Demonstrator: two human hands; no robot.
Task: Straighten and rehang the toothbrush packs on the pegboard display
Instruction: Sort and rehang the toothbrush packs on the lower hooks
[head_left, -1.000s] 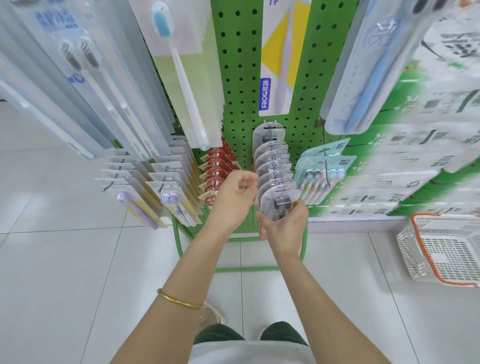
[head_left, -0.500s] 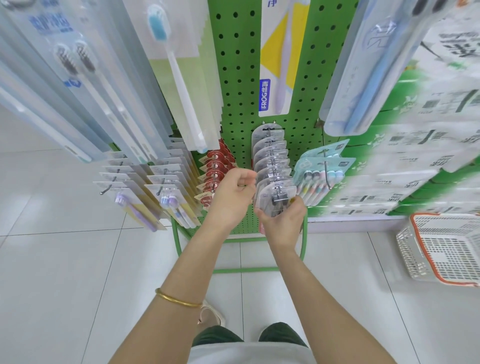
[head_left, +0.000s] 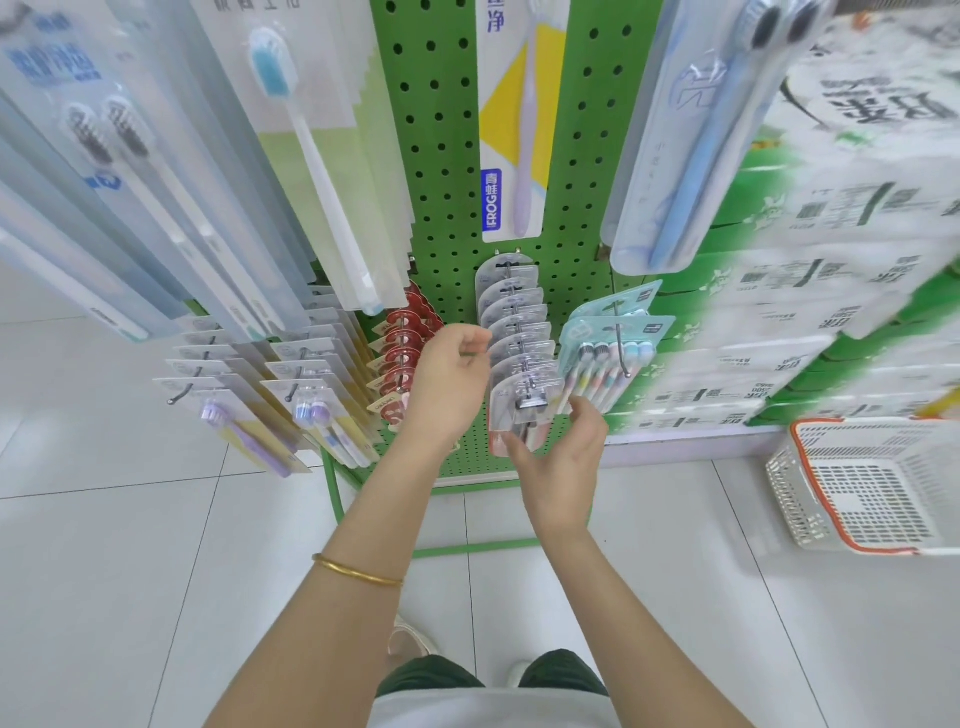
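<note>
Where two bare forearms reach up from the bottom of the frame, a thin gold bangle (head_left: 358, 571) rings the left one, and glossy white floor tiles (head_left: 130, 519) spread beneath. At the lower right sits a white plastic basket (head_left: 872, 483) with an orange rim and slotted walls.

Just right of centre, the right hand (head_left: 563, 462) has a half-closed grip on the front pack (head_left: 524, 402). Its thumb is on the lower left edge and its curved fingers on the right edge, and the hand covers the pack's lower right part. That pack hangs at the outer end of a metal hook.

The left hand (head_left: 447, 379) is beside it with fingers curled, their tips at the left edge of the row. I cannot tell whether that grip has hold of anything. It blocks part of the red packs (head_left: 410, 358).

Behind the front pack, the row of clear blister packs (head_left: 514, 322) overlaps like scales, each with a rounded top. To the right hang pale blue packs of pastel brushes (head_left: 608, 358), and to the left flat cards with purple brushes (head_left: 244, 415). All of these hang on the green perforated pegboard (head_left: 441, 156). Higher up are long translucent packs, one marked FROG (head_left: 511, 130). Blurred printed cartons (head_left: 831, 312) are stacked on the right.
</note>
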